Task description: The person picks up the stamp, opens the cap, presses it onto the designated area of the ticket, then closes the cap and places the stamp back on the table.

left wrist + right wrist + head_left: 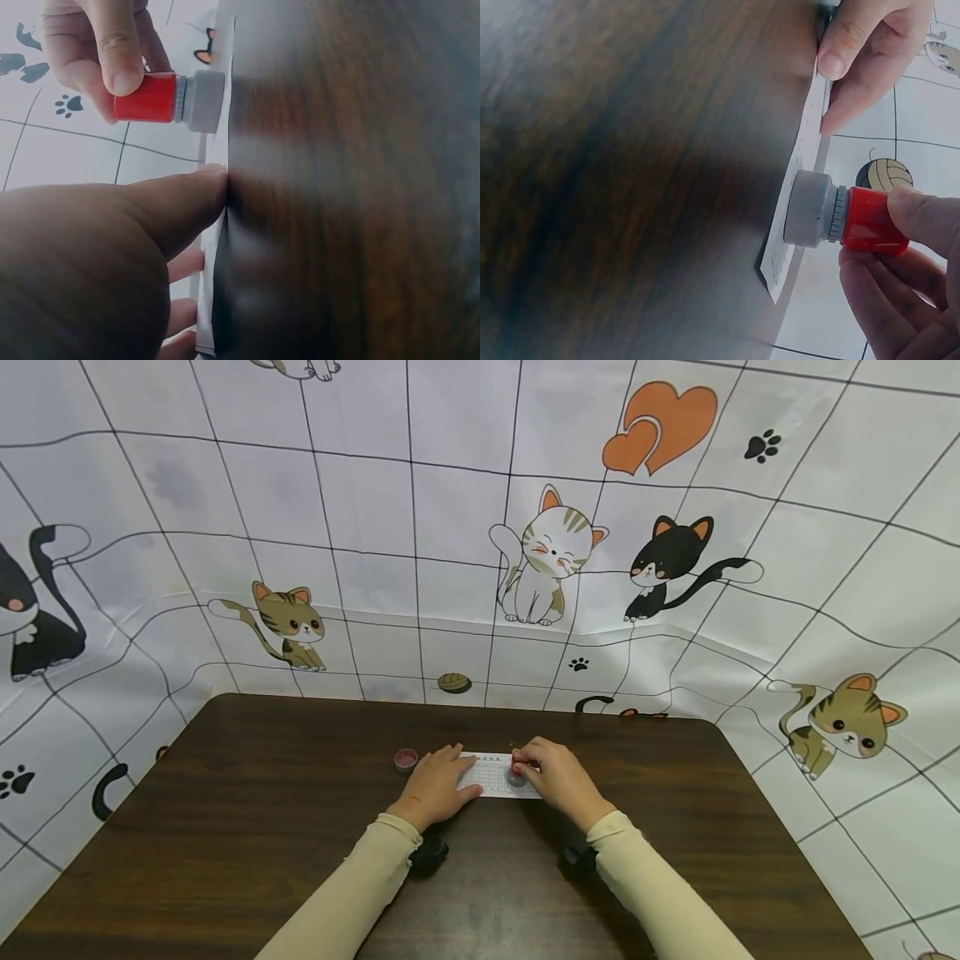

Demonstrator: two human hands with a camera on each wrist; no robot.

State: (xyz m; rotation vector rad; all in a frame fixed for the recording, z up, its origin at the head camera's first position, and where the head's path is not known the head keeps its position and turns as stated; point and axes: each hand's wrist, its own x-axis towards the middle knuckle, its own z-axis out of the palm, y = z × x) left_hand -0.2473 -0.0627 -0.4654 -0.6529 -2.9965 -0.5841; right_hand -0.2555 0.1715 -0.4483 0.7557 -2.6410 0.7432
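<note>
A stamp (810, 208) with a red handle and a grey round base stands on a printed paper form (491, 781). My right hand (561, 777) pinches its red handle between thumb and fingers. In the right wrist view the base meets the paper; the stamp's underside is hidden. At the form's left side my left hand (435, 787) presses the sheet down with spread fingers, thumb (187, 199) near its close edge. Just beyond the left hand lies a small round cap (406, 760), grey-rimmed with a reddish inside.
The dark wooden table (247, 827) spreads out around both hands. Behind it hangs a white gridded sheet (375, 568) printed with cartoon cats. Dark bands (429, 857) sit at the wrists.
</note>
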